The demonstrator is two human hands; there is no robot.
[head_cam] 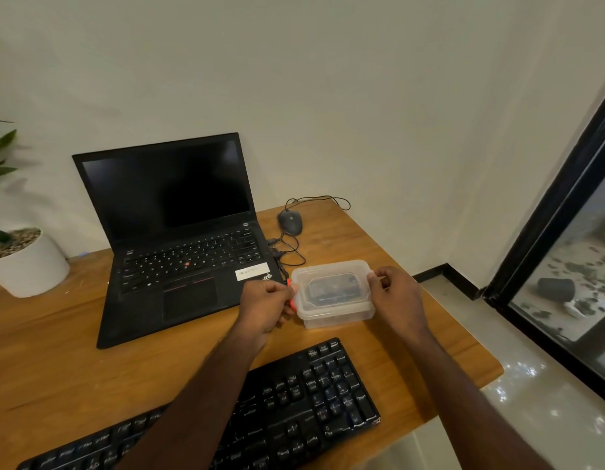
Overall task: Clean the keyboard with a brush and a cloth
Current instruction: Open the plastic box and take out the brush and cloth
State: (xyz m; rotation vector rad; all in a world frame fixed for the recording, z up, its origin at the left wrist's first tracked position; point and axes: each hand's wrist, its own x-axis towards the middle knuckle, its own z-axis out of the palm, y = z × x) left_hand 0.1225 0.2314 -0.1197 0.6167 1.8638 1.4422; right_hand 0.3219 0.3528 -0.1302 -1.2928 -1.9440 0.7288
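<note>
A black full-size keyboard [294, 401] lies on the wooden desk [57, 351] near its front edge, partly hidden by my forearms. Beyond it stands a clear plastic box with a lid [333, 293], something dark showing through it. My left hand [267, 307] pinches the box's left end, where a small red part shows beside the fingers. My right hand [396, 300] grips the box's right end with thumb on the lid. No brush or cloth is plainly visible.
An open black laptop [179, 239] with a dark screen stands at the back left of the box. A wired mouse [290, 222] and its cable lie behind the box. A white plant pot [26, 262] is at far left. The desk's right edge drops to a tiled floor.
</note>
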